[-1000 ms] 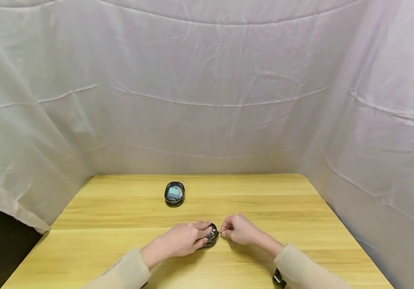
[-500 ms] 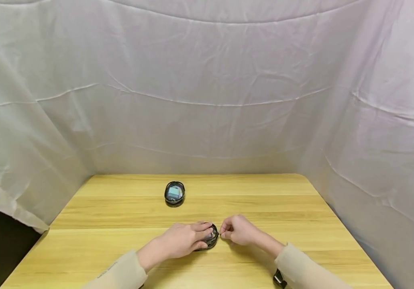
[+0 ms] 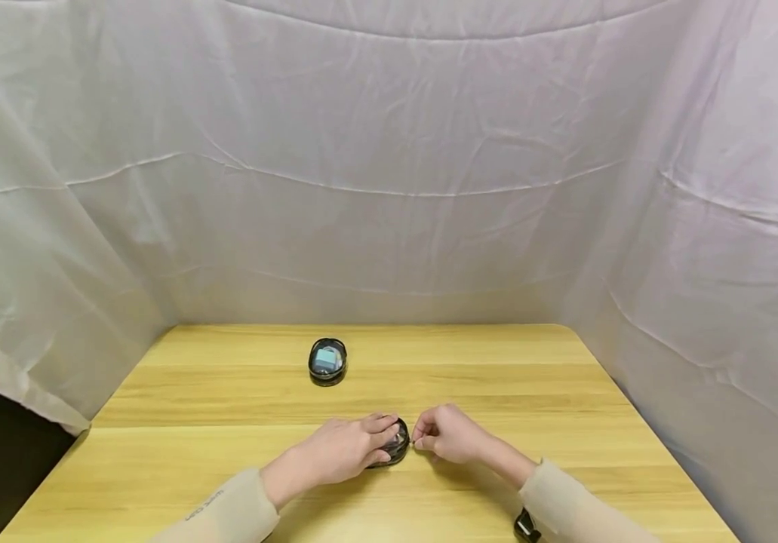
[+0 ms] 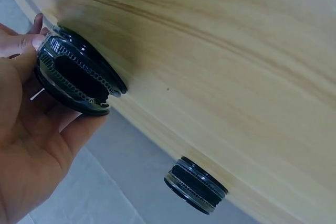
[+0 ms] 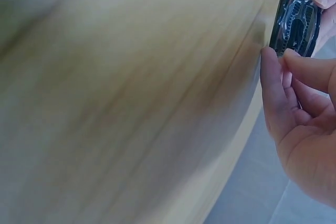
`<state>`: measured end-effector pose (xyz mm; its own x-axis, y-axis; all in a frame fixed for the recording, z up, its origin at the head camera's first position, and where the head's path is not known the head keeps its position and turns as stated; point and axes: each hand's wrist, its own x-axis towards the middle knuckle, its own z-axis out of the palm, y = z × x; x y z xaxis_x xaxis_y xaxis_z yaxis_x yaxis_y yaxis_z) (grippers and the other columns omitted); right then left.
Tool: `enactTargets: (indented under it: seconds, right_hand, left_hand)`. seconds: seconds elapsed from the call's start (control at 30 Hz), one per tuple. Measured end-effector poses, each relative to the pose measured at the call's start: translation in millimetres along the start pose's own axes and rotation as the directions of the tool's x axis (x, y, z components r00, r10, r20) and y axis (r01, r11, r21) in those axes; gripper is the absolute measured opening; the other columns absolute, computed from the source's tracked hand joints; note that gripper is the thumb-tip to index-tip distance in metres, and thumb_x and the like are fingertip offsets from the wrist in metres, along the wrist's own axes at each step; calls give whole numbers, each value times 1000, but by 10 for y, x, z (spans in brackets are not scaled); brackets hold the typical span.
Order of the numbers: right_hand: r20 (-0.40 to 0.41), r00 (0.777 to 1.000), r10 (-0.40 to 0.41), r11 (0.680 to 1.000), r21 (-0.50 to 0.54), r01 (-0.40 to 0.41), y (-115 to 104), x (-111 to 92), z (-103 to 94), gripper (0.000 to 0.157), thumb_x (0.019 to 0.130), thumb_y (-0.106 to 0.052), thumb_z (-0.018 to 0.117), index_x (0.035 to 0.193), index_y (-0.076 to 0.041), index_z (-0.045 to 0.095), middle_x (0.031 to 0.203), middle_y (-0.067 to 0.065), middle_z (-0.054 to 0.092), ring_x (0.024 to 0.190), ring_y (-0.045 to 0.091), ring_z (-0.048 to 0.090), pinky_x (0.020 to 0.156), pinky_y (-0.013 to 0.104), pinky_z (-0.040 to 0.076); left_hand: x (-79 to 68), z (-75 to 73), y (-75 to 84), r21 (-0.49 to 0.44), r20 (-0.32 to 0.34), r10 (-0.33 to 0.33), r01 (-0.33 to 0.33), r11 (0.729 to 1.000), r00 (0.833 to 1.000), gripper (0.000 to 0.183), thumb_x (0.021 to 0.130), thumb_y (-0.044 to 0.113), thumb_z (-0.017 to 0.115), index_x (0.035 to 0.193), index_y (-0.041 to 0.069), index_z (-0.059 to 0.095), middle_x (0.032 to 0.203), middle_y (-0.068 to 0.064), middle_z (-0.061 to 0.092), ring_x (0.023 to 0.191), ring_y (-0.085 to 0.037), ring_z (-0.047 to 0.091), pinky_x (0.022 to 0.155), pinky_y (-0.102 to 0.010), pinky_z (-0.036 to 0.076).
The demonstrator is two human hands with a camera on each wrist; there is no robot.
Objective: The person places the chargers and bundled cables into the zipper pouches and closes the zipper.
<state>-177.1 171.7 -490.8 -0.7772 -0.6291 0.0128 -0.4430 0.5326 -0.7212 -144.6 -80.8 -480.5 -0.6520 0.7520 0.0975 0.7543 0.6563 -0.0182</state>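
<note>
My left hand (image 3: 341, 450) holds a small oval zip pouch (image 3: 399, 445) on the table, fingers across its top. In the left wrist view, the thumb and fingers grip the black-trimmed clear pouch (image 4: 79, 74), its zipper teeth running along the side. Close against the pouch's right end is my right hand (image 3: 453, 434), thumb and index fingertip pinched together. They pinch something tiny and dark, apparently the zipper pull; the fingertips mostly hide it. The right wrist view shows these fingers (image 5: 273, 85) at the pouch's zipper end (image 5: 296, 24).
A second similar pouch (image 3: 328, 378), with a teal item visible inside, stands farther back, left of centre on the wooden table (image 3: 226, 400). Pale curtains (image 3: 389, 188) hang around the table's back and sides. A black device (image 3: 526, 526) sits at the right wrist.
Both hands stay almost in place. The held pouch has settled slightly flatter and left under my left hand, and the right fingertips have shifted slightly left with its end.
</note>
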Motion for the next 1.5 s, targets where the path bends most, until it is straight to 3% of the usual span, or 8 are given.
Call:
enactTargets:
  seconds: [0.4, 0.67, 0.87, 1.03, 1.23, 1.37, 1.5]
  right_hand:
    - [44, 999, -2, 999, 44, 0, -88, -56, 44, 9, 93, -3, 76, 86, -7, 75, 76, 2, 72, 59, 16, 67, 53, 23, 58]
    - [6, 1000, -19, 1000, 12, 19, -164, -58, 126, 8, 90, -5, 80, 83, -7, 77, 70, -1, 71, 53, 7, 60, 49, 19, 51]
    - [0, 1000, 5, 1000, 31, -5, -159, -53, 163, 7, 90, -3, 79, 84, -6, 77, 72, -1, 72, 55, 6, 61, 50, 19, 52]
    - [0, 1000, 26, 998, 65, -26, -160, -58, 156, 7, 91, -5, 78, 86, -8, 76, 75, -1, 72, 57, 10, 63, 51, 20, 52]
    - [-1, 998, 65, 985, 159, -64, -141, -97, 155, 3, 93, -7, 75, 92, -8, 72, 84, 1, 71, 63, 17, 66, 55, 27, 59]
    - [-47, 994, 102, 971, 223, -89, -132, -111, 144, 15, 94, -9, 75, 104, 0, 67, 94, 6, 69, 72, 22, 69, 61, 32, 62]
    - [-97, 988, 124, 960, 264, -94, -144, -101, 134, 32, 93, -11, 77, 117, 6, 62, 106, 13, 67, 81, 23, 70, 65, 33, 63]
  left_hand:
    - [14, 15, 2, -1, 2, -1, 1, 1000, 1000, 51, 107, 42, 57, 151, 17, 57, 156, -3, 52, 134, -23, 59, 87, -34, 62]
    - [11, 7, 2, -18, 1, -10, 10, 1000, 1000, 51, 106, 41, 58, 150, 15, 57, 156, -4, 52, 135, -24, 59, 87, -36, 63]
    - [7, 18, 0, -60, -5, -17, 16, 998, 1000, 53, 105, 41, 60, 150, 14, 57, 156, -4, 52, 135, -26, 59, 89, -38, 62]
    - [0, 29, -40, -135, -27, -30, 27, 990, 999, 52, 104, 40, 63, 150, 16, 58, 156, -2, 53, 137, -23, 56, 95, -41, 60]
    - [18, 4, -88, -178, -53, -1, -8, 984, 999, 49, 103, 40, 64, 146, 15, 62, 153, -4, 56, 137, -24, 56, 109, -44, 51]
    - [38, -25, -131, -226, -94, -5, -16, 974, 996, 46, 104, 35, 63, 144, 11, 63, 150, -7, 58, 134, -27, 59, 110, -45, 51]
    - [67, -42, -201, -272, -133, -52, 14, 962, 990, 43, 104, 29, 65, 142, 8, 64, 146, -9, 62, 132, -28, 61, 110, -45, 51]
